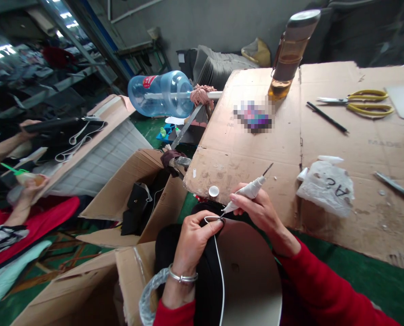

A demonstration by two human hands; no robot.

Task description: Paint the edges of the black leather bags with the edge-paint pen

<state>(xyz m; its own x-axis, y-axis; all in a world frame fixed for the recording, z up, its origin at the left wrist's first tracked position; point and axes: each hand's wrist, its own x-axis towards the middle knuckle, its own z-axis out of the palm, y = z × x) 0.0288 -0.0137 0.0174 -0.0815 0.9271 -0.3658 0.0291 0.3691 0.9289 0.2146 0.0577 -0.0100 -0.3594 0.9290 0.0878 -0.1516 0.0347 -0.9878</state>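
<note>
My left hand (192, 237), fingers closed, pinches a white cord (221, 271) where it loops at the top edge of a black piece with a beige inner face (251, 267). In my right hand (261, 212) is a slim pointed tool with a white-wrapped handle (248, 191). The tool's lower tip meets the cord loop by my left thumb, and a thin metal shaft sticks out of its upper end. Whether the tip passes through the black piece is hidden by my fingers. A small white cap (213, 191) lies nearby at the table edge.
On the cardboard-covered table (229, 154) are a drink bottle (288, 56), yellow-handled snips (364, 102), a black pencil (327, 117) and a plastic bag (327, 188). Open cardboard boxes (134, 267) stand left. A blue water jug (161, 94) and a co-worker's hand (30, 185) are beyond.
</note>
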